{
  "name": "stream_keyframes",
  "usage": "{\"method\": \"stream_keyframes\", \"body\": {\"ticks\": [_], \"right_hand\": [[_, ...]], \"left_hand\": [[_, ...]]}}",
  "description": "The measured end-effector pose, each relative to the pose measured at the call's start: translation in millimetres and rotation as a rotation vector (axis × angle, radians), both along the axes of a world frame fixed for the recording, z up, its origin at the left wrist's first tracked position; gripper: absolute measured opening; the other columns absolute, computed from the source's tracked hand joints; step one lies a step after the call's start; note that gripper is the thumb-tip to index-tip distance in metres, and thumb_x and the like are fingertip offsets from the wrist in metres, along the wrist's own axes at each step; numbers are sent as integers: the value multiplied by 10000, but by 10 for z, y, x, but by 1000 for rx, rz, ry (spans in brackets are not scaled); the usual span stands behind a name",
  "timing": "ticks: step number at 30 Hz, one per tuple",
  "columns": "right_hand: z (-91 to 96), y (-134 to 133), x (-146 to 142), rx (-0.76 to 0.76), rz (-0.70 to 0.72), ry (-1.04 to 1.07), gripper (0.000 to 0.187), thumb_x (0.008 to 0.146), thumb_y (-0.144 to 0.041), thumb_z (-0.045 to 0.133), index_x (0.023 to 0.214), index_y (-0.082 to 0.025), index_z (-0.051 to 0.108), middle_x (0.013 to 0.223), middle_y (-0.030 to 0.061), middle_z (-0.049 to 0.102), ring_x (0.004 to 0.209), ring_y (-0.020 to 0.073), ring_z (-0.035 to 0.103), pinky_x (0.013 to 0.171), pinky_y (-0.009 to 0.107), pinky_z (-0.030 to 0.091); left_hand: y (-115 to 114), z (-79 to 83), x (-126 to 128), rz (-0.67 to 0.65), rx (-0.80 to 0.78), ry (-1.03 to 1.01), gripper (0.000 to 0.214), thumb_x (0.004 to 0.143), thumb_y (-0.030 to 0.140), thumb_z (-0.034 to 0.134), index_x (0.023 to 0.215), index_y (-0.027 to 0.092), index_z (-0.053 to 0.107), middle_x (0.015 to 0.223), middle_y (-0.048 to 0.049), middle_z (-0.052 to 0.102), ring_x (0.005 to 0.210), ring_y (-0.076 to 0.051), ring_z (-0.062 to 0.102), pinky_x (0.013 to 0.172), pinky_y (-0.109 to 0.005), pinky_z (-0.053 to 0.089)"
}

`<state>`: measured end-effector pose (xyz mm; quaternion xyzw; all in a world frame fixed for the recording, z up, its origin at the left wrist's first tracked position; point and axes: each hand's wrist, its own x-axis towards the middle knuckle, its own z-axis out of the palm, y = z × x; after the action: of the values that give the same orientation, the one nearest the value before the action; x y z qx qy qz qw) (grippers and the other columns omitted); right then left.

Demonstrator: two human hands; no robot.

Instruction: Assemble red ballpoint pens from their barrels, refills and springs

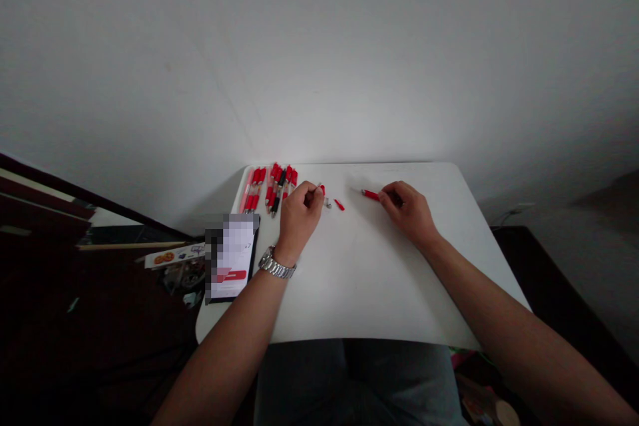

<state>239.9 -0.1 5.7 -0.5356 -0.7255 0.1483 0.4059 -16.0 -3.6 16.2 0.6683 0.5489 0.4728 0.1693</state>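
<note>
My left hand (299, 213) is closed in a pinch on a thin pen part with a red end (321, 189), held just above the white table (369, 279). A metal watch (276, 265) is on that wrist. My right hand (407, 210) lies on the table with its fingers curled round a red pen barrel (370, 194) that points left. Between the hands lie a small red piece (339, 204) and a tiny pale piece (328, 204).
A row of several red pens (269, 186) lies at the table's far left corner. A phone (232, 256) rests at the left edge. Dark clutter sits on the floor to the left. A plain wall stands behind the table.
</note>
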Motion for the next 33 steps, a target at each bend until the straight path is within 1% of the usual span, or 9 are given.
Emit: {"method": "stream_keyframes", "body": {"ticks": [8,15,18,23,33], "right_hand": [[-26,31,18,22,-13,-47,250,978,-422,547,879,-216,647,795,57,617,689,189,564,658,326,470],[-77,70,38,45,-39,-109,208,976,-356,579,984,-203,719,884,75,635,761,208,605,724,353,490],[-106,86,46,61,-48,-128,195,967,-342,596,1005,-208,734,906,83,644,818,228,616,764,376,499],[-117,99,40,52,-69,-157,215,964,-371,605,1034,-227,747,936,92,654,879,257,619,805,411,502],[-121,100,44,55,-66,-170,227,965,-370,601,1054,-222,749,949,100,656,888,264,615,826,424,502]], "left_hand": [[-8,29,2,17,-17,7,198,973,312,559,810,207,602,680,11,607,652,-142,555,626,-274,396],[-14,40,9,20,-33,24,220,978,334,560,803,206,597,670,11,606,644,-144,558,629,-275,399],[-32,35,21,-16,-36,23,221,986,334,550,811,204,589,669,18,594,635,-136,551,636,-271,397],[-66,18,59,-100,-75,54,225,995,358,534,838,207,589,693,15,622,624,-129,549,613,-257,387],[-57,-4,83,-140,-84,63,224,997,363,528,847,211,597,695,18,626,625,-128,557,608,-241,393]]}}
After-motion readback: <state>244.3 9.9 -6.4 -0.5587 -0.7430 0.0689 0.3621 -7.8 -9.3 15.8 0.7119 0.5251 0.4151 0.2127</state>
